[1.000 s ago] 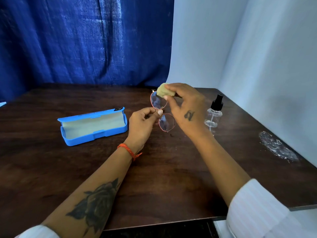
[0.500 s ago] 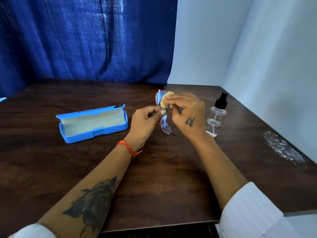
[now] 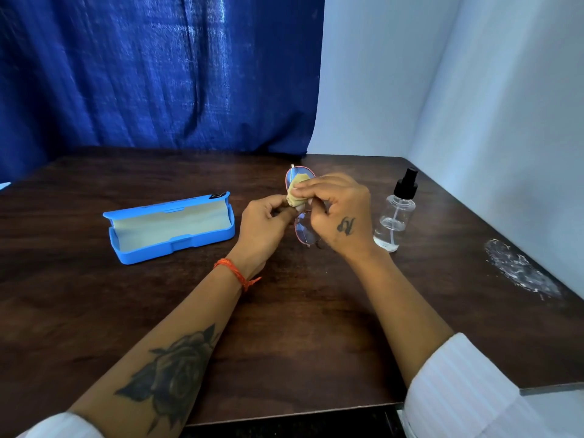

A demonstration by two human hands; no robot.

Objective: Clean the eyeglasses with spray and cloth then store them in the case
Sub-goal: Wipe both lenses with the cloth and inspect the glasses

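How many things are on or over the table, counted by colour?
Blue: 1, the open case
Yellow: 1, the cloth
Clear with black cap: 1, the spray bottle
Red-rimmed: 1, the eyeglasses
Total: 4

Both forearms reach forward from rolled white sleeves and meet in mid-frame above the surface. Left hand point(image 3: 264, 224) curled, thumb and fingertips pinching near the middle; orange thread around its wrist, rose tattoo on the forearm. Right hand point(image 3: 339, 211) knuckles-up, fingers bent and pinching, small tattoo on its back.
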